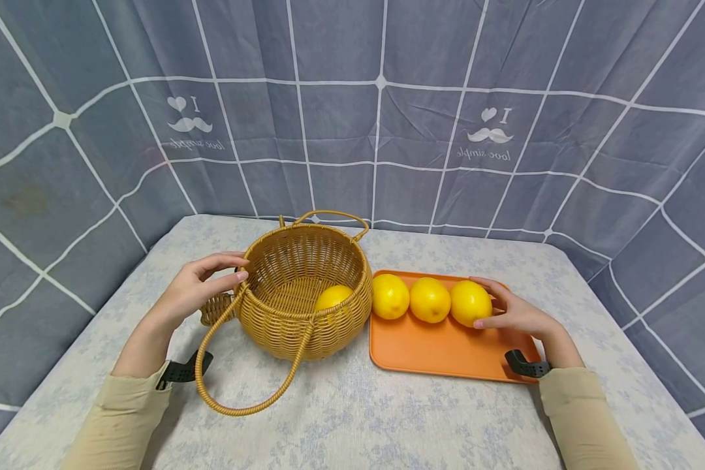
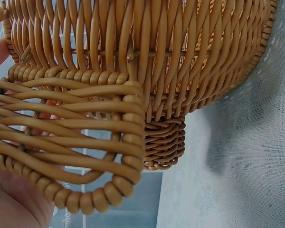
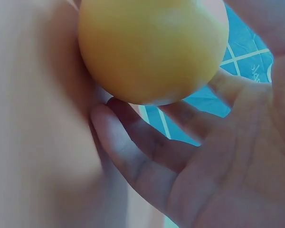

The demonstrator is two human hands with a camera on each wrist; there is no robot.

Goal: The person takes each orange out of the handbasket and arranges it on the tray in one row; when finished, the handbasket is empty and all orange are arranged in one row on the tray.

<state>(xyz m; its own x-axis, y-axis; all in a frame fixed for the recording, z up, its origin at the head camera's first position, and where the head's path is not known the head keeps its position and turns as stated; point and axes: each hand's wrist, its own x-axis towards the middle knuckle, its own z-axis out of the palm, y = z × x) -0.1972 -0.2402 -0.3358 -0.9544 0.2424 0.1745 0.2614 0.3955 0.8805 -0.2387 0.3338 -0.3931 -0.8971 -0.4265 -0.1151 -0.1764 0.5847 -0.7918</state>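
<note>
A round wicker basket [image 1: 305, 336] stands left of centre, with a lemon [image 1: 331, 298] inside at its right. My left hand [image 1: 196, 287] holds the basket's left rim with thumb and fingertips; the left wrist view shows a woven wicker piece [image 2: 71, 133] in front of its palm. On the orange tray [image 1: 440, 356], three lemons sit in a row along the back half. Around the rightmost lemon [image 1: 470, 303], my right hand [image 1: 519, 315] has its thumb in front and fingers behind. Close up, curved fingers [image 3: 137, 161] surround this lemon's side.
The left lemon [image 1: 390, 296] and middle lemon [image 1: 429, 300] sit close together beside the basket. One basket handle [image 1: 249, 411] droops forward onto the patterned tablecloth [image 1: 388, 424]; the other handle [image 1: 331, 212] stands at the back. A grey checked curtain [image 1: 341, 124] hangs behind.
</note>
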